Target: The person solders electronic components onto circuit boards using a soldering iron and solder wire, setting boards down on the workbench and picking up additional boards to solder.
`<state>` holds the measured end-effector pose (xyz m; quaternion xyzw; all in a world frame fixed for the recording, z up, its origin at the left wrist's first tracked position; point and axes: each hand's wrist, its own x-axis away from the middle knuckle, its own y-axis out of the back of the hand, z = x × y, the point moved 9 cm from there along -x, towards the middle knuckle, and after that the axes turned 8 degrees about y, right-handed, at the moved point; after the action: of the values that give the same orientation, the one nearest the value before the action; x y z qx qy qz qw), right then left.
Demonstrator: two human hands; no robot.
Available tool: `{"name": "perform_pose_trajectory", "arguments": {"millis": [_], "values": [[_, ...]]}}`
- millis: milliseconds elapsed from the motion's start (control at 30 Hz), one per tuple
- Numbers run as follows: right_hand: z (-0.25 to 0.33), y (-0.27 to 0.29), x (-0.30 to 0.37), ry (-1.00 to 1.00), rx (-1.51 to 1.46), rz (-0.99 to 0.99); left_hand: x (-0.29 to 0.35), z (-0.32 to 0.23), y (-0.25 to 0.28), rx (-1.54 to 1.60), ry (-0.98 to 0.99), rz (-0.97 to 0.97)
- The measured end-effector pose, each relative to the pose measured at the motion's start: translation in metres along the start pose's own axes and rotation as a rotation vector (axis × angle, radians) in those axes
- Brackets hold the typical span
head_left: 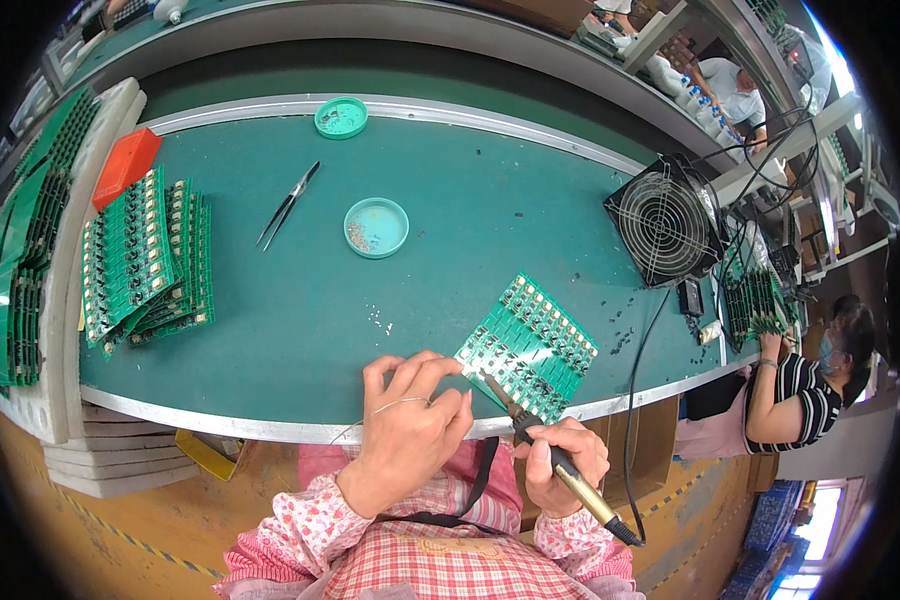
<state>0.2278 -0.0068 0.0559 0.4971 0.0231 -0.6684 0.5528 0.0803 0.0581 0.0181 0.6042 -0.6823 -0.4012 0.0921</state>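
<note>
My right hand [568,462] is closed round a soldering iron [576,482] with a dark and gold handle. The iron's tip reaches the left part of a green circuit board [530,348], which lies at an angle near the table's front edge. My left hand [410,415] is beside the board's left corner, its fingers bent and fingertips close to the iron's tip. A thin silvery wire [402,401] runs across its fingers, and it seems to pass into the grip; the fingertips partly hide its end.
Circuit boards are stacked [145,260] at left, near a red box [127,167] and a white foam rack [90,200]. Tweezers [290,205], two round dishes [376,228] and small loose parts lie on the green table. A fan [665,222] and the iron's cord [634,400] are at right; a co-worker [800,400] sits beyond.
</note>
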Motion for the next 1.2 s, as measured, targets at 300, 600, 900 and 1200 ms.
{"name": "perform_pose_trajectory", "arguments": {"millis": [300,600,900,1200], "values": [[-0.003,-0.005,0.005,0.035,0.032,0.021,-0.001,0.000,-0.001,0.005,0.001,-0.016],[0.003,-0.011,0.001,0.083,0.115,0.064,-0.001,0.001,-0.007,-0.035,-0.008,-0.013],[0.021,-0.020,0.001,0.278,0.212,0.174,-0.002,0.001,-0.007,-0.052,-0.013,0.010],[0.005,-0.003,0.007,0.100,0.055,0.000,-0.002,0.000,-0.005,-0.023,-0.007,0.013]]}}
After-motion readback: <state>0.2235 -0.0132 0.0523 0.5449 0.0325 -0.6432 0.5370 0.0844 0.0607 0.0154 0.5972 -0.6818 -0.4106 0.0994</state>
